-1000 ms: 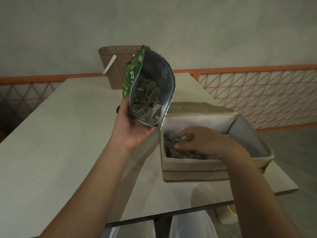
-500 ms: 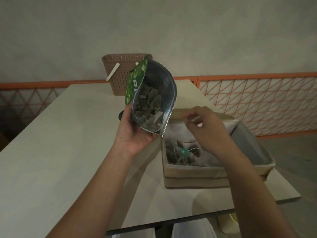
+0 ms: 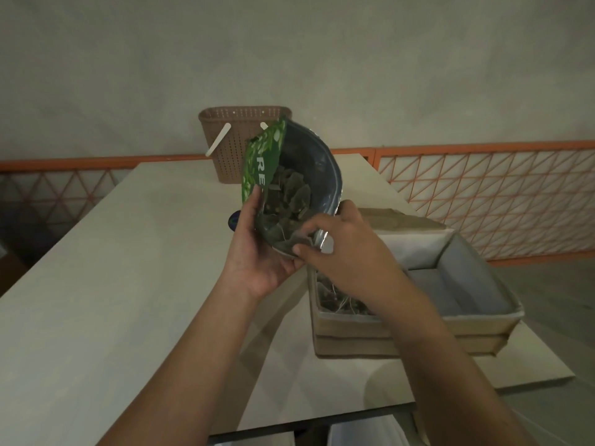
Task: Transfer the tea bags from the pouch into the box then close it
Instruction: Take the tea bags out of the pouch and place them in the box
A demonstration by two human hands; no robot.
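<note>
1. Head view, counting: I see one green foil pouch (image 3: 291, 185) with a silvery inside, one open beige cardboard box (image 3: 415, 329) with a pale lining, one brown perforated plastic basket (image 3: 235, 146), and my two hands. The tea bags cannot be counted: they lie in dark heaps, one heap inside the pouch (image 3: 289, 197) and one in the box's left end (image 3: 335, 297).
2. My left hand (image 3: 257, 252) grips the pouch from below and the side, thumb along its green face, holding its mouth tilted toward me at about 12 o'clock from the box's left end.
3. My right hand (image 3: 344, 249) reaches into the pouch mouth, thumb and fingers pinching a grey tea bag (image 3: 297, 241) at the lower lip.
4. Hard to make out: my right forearm covers part of the box's heap, the light is dim, and only the letters "RE" show on the pouch. A small dark round thing (image 3: 232, 220) peeks out behind my left hand; I cannot tell what it is.
5. Around: everything sits on a pale flat table (image 3: 112, 284). The basket stands at 12 o'clock at the far edge, partly behind the pouch. An orange lattice railing (image 3: 483, 194) runs behind the table from 9 to 3 o'clock.
</note>
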